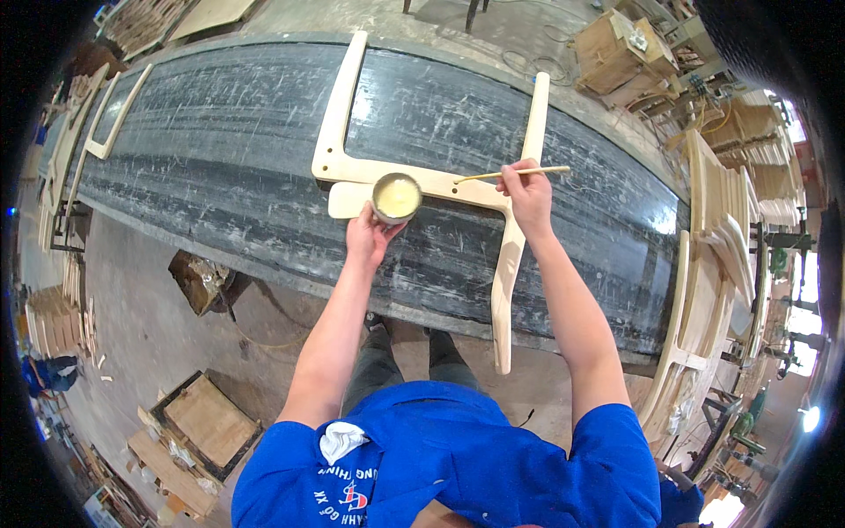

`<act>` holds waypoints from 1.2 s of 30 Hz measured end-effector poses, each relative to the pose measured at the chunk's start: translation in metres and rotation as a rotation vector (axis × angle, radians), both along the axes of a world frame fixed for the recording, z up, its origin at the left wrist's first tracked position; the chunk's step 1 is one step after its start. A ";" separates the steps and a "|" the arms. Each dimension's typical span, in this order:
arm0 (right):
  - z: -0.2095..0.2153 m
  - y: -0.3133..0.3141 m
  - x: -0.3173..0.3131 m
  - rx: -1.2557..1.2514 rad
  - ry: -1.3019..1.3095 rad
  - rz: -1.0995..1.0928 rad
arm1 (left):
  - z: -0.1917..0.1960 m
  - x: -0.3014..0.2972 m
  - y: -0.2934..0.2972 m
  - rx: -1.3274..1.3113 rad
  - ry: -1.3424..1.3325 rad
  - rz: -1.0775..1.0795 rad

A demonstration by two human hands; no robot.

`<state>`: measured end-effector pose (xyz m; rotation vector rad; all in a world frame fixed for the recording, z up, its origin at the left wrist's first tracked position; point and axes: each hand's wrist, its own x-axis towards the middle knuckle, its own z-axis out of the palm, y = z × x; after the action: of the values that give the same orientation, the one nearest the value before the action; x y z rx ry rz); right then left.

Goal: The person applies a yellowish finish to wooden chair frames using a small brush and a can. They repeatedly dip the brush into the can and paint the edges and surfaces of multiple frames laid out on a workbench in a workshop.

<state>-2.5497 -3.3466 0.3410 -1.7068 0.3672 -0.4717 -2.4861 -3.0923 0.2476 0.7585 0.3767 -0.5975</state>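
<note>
One glue cup in left hand grip — one stick pinched by right hand; one wooden frame beneath.

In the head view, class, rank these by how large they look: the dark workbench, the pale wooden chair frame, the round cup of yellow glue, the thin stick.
1. Dark workbench
2. Pale wooden chair frame
3. Thin stick and round cup of glue: unsure; the stick is longer, the cup wider.

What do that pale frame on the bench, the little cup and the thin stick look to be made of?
Chair frame: bare, unfinished light wood, matte and pale. Cup in the left hand: probably metal, going by its shiny rim, holding creamy yellowish paste. Stick in the right hand: likely wood or bamboo, thin and tan.
</note>
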 end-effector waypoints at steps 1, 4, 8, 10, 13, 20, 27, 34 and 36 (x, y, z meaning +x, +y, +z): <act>0.000 0.001 0.003 -0.141 0.046 0.023 | -0.002 -0.003 0.009 -0.026 -0.057 0.009; -0.001 0.003 0.013 -0.411 0.118 0.127 | -0.007 -0.014 0.037 0.048 0.016 0.036; -0.006 0.006 0.020 -0.542 0.152 0.206 | -0.013 -0.028 0.063 0.088 0.022 0.067; -0.011 0.009 0.023 -0.568 0.152 0.228 | -0.014 -0.035 0.070 0.034 -0.040 0.066; -0.019 0.013 0.027 -0.581 0.126 0.265 | -0.016 -0.043 0.072 0.055 -0.044 0.074; -0.015 0.002 0.031 -0.480 0.177 0.244 | -0.016 -0.053 0.071 0.018 -0.046 0.071; -0.018 0.005 0.040 -0.577 0.112 0.275 | -0.015 -0.062 0.065 0.062 -0.035 0.052; -0.027 -0.003 0.042 -0.719 0.177 0.371 | -0.013 -0.073 0.061 0.089 0.004 0.045; -0.027 -0.006 0.044 -0.665 0.265 0.378 | -0.011 -0.075 0.060 0.032 -0.070 0.016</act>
<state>-2.5054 -3.3530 0.3139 -2.4339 0.0617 -0.0795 -2.5609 -3.0323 0.2371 0.8045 0.3286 -0.5499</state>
